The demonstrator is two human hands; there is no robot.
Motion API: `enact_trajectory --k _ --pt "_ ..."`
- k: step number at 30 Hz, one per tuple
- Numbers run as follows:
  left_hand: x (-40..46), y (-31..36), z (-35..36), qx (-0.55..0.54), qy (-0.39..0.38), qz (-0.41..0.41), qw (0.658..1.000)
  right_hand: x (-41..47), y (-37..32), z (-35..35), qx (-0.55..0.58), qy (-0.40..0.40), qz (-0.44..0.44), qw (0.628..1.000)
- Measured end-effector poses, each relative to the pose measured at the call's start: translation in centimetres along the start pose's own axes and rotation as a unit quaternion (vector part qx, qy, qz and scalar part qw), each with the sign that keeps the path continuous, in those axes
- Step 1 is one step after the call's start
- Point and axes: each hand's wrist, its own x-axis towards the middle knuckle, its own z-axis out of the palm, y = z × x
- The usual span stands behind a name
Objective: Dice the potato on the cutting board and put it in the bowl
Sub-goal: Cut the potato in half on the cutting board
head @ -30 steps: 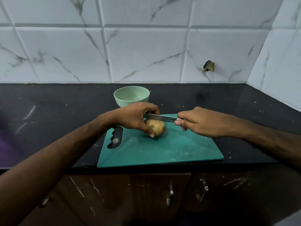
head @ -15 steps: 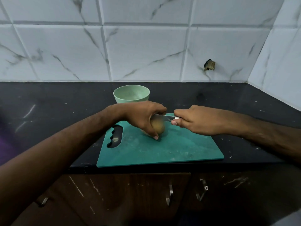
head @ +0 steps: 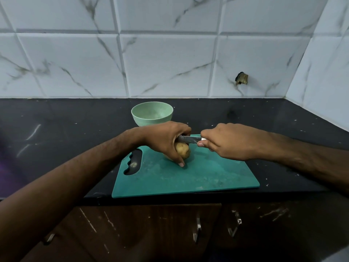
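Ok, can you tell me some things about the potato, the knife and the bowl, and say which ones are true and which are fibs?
1. The left hand holds the potato on the cutting board. True.
2. The right hand grips the knife. True.
3. The bowl is full of potato pieces. False: nothing shows inside it.
4. The bowl sits on the cutting board. False: it stands behind the board, on the dark counter.
5. The knife blade lies over the top of the potato. True.
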Motion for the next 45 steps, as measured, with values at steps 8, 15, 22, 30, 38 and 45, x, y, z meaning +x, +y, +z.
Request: enact_trajectory --k 8,15,22,30,38,45 --pt "-0.2 -0.5 0.3 -0.019 0.020 -0.002 1.000 -0.2 -0.7 0.2 -0.057 0.029 0.009 0.998" --pt "0.1 -0.4 0.6 -0.023 0.030 0.001 0.999 -0.3 -0.7 -0.1 -0.068 0.027 0.018 0.997" --pt "0.0 -0.5 0.8 -0.027 0.046 0.016 0.998 -0.3 -1.1 -0.1 -0.071 0.029 0.021 0.997" --pt "-0.3 -0.8 1.7 -0.050 0.072 0.024 0.996 -0.4 -1.3 0.7 -0.099 0.041 0.014 0.994" --pt "0.1 -1.1 1.5 -0.065 0.056 0.020 0.996 -0.3 -1.1 1.1 -0.139 0.060 0.018 0.988" --pt "0.3 -1.2 1.6 -0.051 0.066 0.040 0.996 -0.2 -0.8 1.3 -0.114 0.064 0.021 0.991"
